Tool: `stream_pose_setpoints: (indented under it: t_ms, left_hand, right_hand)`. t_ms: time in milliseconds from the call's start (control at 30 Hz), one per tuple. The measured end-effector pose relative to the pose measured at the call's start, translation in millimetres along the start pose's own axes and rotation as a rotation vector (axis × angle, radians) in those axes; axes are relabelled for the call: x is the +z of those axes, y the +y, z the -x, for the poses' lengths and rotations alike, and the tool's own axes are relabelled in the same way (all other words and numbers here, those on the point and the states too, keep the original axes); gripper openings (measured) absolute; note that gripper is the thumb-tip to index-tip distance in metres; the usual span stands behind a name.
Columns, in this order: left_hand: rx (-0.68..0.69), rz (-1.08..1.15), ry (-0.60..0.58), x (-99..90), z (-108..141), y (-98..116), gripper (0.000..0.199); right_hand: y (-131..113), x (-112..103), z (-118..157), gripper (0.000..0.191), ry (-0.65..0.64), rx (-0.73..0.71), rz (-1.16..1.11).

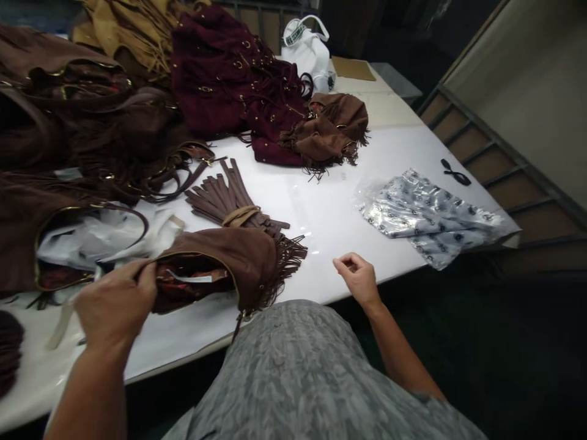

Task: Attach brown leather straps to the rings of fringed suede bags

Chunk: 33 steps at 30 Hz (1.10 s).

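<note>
My left hand [117,299] pinches the left end of a brown fringed handbag [254,260] near the table's front edge. The bag lies with its zipped mouth open, showing a red patterned lining and a white label [190,278]. My right hand [358,278] is over the table edge, right of the bag's fringe and apart from it. Its fingers are curled together, and whether anything small is between them is hidden. Behind the bag rests a bundle of brown straps [220,195] tied with a tan band. Left of it another brown bag [27,244] holds white stuffing [96,238].
Piled at the back are brown bags, a mustard fringed bag [126,30], burgundy bags [211,73] and a smaller brown fringed bag [339,119]. A white bag [307,55] stands farther off. Printed plastic bags [426,208] and black scissors [455,173] lie on the white table [330,201].
</note>
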<state>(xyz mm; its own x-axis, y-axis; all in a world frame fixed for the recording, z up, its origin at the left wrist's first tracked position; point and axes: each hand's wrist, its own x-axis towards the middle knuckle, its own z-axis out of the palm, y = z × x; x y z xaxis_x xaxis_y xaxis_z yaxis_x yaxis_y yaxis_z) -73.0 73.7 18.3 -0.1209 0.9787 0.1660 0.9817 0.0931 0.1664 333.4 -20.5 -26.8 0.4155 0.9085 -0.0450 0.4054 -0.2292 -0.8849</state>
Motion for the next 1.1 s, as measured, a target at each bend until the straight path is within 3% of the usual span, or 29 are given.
stream_pose_setpoints:
  t_ms: [33,100,200,267,333,433,533,633,700,800,867,933,1000,1100]
  left_hand:
    - [0.014,-0.084,0.008,-5.8,-1,8,0.040]
    - [0.071,-0.160,-0.003,-16.0,-3,24,0.039]
    - [0.128,-0.135,-0.029,-27.2,-5,40,0.037]
    - [0.141,-0.038,-0.023,-32.7,-4,46,0.035]
    - [0.142,0.120,-0.014,-37.8,-3,50,0.033]
    - [0.009,0.377,0.003,-46.5,1,48,0.028]
    - [-0.193,0.675,-0.073,-57.0,12,37,0.036]
    - [-0.223,0.937,-0.177,-62.9,32,31,0.056]
    - [-0.208,0.947,-0.124,-61.4,47,35,0.051]
    - [-0.170,0.824,0.124,-56.9,60,52,0.028]
    - [-0.103,0.735,0.299,-59.0,61,62,0.022]
    - [-0.057,0.659,0.410,-66.9,59,67,0.019]
    - [-0.070,0.637,0.434,-76.8,58,68,0.019]
    - [-0.123,0.686,0.321,-80.4,61,67,0.020]
  right_hand:
    - [-11,18,-4,0.027,-0.058,-0.070,-0.019]
    - [-32,60,-9,0.046,-0.199,-0.255,-0.010]
    - [-52,126,-11,0.087,-0.369,-0.507,0.151]
    - [-57,165,-13,0.102,-0.449,-0.571,0.258]
    - [-59,192,-18,0.098,-0.508,-0.560,0.274]
    - [-64,207,-31,0.067,-0.578,-0.516,0.182]
    - [-76,197,-45,0.043,-0.548,-0.498,0.134]
    - [-92,177,-54,0.040,-0.487,-0.484,0.073]
    - [-103,162,-58,0.037,-0.466,-0.480,0.016]
    - [-121,140,-62,0.031,-0.467,-0.470,-0.027]
    - [-133,122,-67,0.029,-0.533,-0.462,-0.042]
    - [-145,100,-76,0.027,-0.678,-0.449,-0.078]
    - [-152,76,-86,0.032,-0.833,-0.408,-0.106]
    - [-139,44,-100,0.037,-0.981,-0.260,-0.082]
